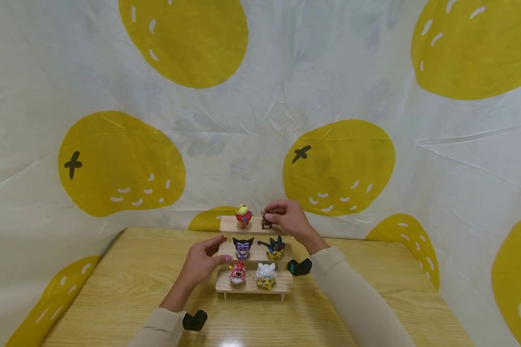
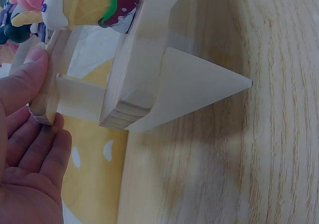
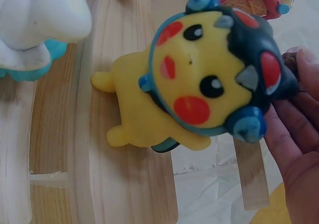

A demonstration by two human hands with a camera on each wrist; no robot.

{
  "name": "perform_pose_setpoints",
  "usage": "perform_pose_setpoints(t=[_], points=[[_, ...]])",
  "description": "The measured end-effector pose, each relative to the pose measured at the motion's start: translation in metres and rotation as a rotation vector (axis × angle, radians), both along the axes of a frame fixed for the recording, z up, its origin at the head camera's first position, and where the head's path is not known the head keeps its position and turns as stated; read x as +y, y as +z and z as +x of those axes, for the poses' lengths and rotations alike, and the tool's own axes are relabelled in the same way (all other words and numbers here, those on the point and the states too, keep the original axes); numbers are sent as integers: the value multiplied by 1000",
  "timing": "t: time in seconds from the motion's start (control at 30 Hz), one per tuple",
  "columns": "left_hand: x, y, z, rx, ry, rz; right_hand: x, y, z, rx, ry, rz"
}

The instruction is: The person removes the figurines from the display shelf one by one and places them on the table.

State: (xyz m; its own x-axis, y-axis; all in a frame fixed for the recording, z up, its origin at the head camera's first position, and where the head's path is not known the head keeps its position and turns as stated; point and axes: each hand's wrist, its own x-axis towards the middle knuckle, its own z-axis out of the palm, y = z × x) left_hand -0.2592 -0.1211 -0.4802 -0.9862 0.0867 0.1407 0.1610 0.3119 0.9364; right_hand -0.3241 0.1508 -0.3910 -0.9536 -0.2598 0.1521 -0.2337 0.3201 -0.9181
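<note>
A three-tier wooden display stand (image 1: 282,288) holds small toy figures. My left hand (image 1: 201,260) grips the left end of its middle tier; in the left wrist view the thumb (image 2: 25,82) lies over the board and fingers curl below. At the top tier's right side, my right hand (image 1: 292,220) pinches a small dark brown figure (image 1: 266,222), mostly hidden by the fingers. Left of it stands a red figure with a yellow top (image 1: 243,216). Below, the middle tier carries a purple-and-black figure (image 1: 243,248) and a yellow figure with a black hood (image 3: 194,74).
On the bottom tier sit a pink figure (image 1: 237,273) and a white-topped yellow one (image 1: 266,275). The stand is on a wood-grain table (image 1: 147,270). Behind it hangs a white cloth (image 1: 226,164) printed with large yellow fruit. Each wrist wears a black device (image 1: 195,320).
</note>
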Motion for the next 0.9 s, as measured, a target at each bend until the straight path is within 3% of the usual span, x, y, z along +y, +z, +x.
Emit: perform_pose_setpoints(t=[0.33, 0.9], points=[[1, -1, 1, -2, 14, -9, 5, 2, 1, 20, -29, 24], [0, 2, 2, -2, 0, -7, 21, 5, 2, 30, -22, -22]])
